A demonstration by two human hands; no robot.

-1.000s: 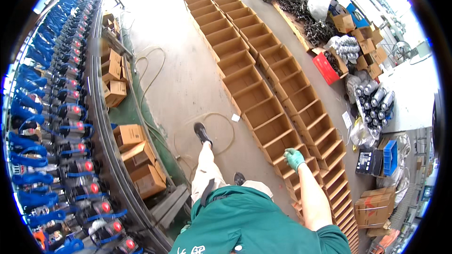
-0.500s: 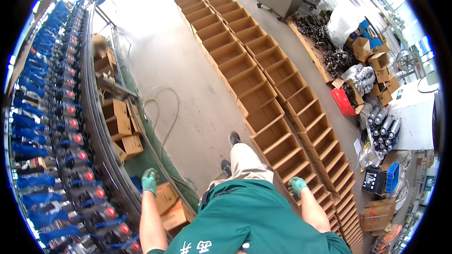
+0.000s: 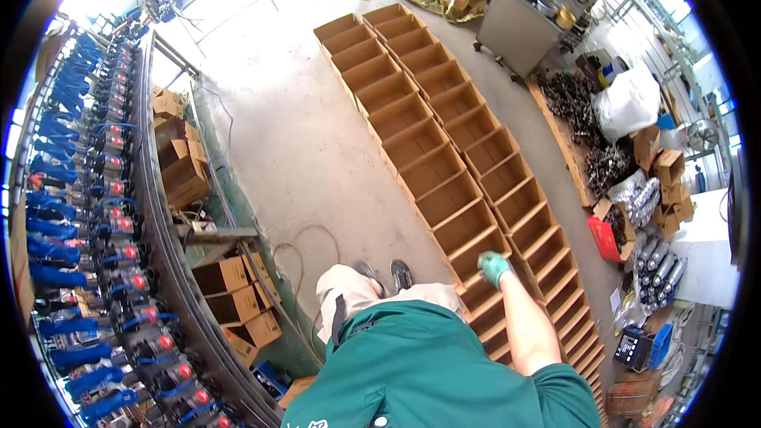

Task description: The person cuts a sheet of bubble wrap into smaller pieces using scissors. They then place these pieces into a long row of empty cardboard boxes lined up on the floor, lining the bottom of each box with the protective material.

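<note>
Two long rows of open-topped cardboard boxes point(image 3: 424, 143) stand side by side on the floor, running from the far middle to the near right. My right hand point(image 3: 493, 268), in a green glove, is held out over the nearer part of the left row. Its fingers look loosely bent and apart, and I see nothing in them. From this height I cannot tell whether it touches a box edge. My left hand is out of view.
To my left runs a long dark metal rail point(image 3: 170, 265) beside rows of blue-and-black machine units point(image 3: 119, 226). Cardboard boxes point(image 3: 234, 293) sit beneath it. A hose point(image 3: 297, 250) loops across the floor. Right of the rows are a steel cart point(image 3: 519, 28) and a pallet of dark metal parts point(image 3: 567, 107).
My left hand has dropped out of view. My right hand has reached forward over the box row. My feet now stand side by side, and the view has shifted.
</note>
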